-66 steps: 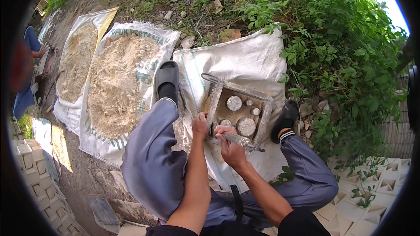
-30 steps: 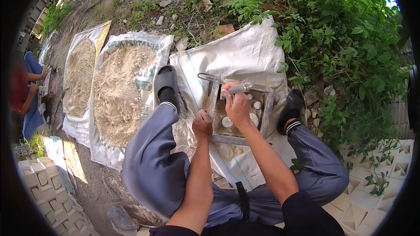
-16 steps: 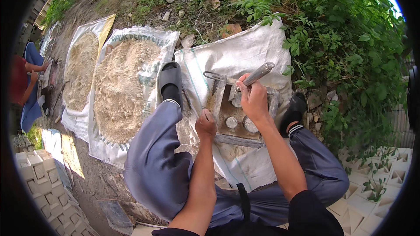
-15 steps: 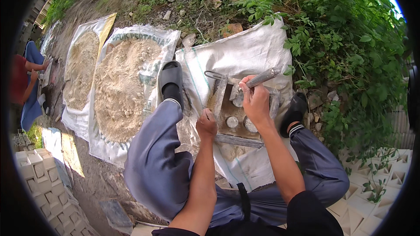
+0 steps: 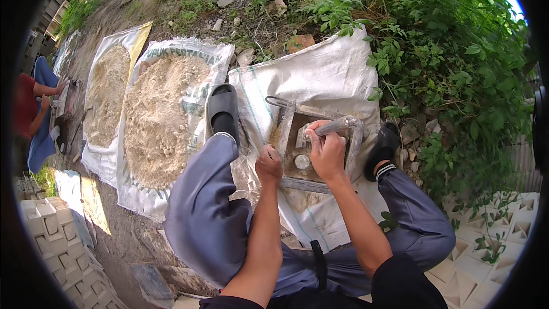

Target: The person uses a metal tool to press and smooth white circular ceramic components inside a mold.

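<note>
Two hands in view. Right hand (image 5: 328, 151): fingers closed firmly round one grey tool (image 5: 338, 125), which sits tilted above the inside of one wooden frame (image 5: 306, 185). Left hand (image 5: 269, 165): fingers curled in, just beside the frame's left bar; cannot tell whether it holds anything. One round disc (image 5: 302, 162) shows plainly in the frame; the right hand hides part of the inside. Frame lies on one white sack (image 5: 320, 74), between two dark slippers (image 5: 223, 106). Two sand heaps (image 5: 163, 120) lie left.
</note>
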`<state>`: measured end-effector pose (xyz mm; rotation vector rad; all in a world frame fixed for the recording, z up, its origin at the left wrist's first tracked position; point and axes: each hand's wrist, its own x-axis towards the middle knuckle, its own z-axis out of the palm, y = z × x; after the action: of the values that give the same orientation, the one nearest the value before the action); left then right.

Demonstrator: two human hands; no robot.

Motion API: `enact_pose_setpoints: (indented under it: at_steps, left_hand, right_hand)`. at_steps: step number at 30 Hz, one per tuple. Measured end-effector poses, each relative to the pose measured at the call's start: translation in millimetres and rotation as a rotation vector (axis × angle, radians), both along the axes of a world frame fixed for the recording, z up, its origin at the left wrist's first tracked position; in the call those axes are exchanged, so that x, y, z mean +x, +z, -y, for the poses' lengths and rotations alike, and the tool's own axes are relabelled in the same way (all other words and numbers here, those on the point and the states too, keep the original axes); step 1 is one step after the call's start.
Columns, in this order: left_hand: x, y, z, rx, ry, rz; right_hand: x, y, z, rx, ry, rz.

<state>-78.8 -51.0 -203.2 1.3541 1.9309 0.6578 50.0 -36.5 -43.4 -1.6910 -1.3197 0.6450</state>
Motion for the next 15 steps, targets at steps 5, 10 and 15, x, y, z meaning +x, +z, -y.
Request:
enact_pose_setpoints:
  at_steps: [5, 10, 15]
  left_hand:
    - [4, 2, -1, 0.053, -0.011, 0.018]
    - [4, 0, 1, 0.009, -0.015, 0.001]
    - [-1, -6, 1, 0.044, -0.032, -0.018]
  right_hand:
    - [8, -21, 7, 0.003, 0.036, 0.002]
    - [-6, -15, 19, -0.117, 0.12, 0.073]
    - [-19, -4, 27, -0.119, 0.127, 0.065]
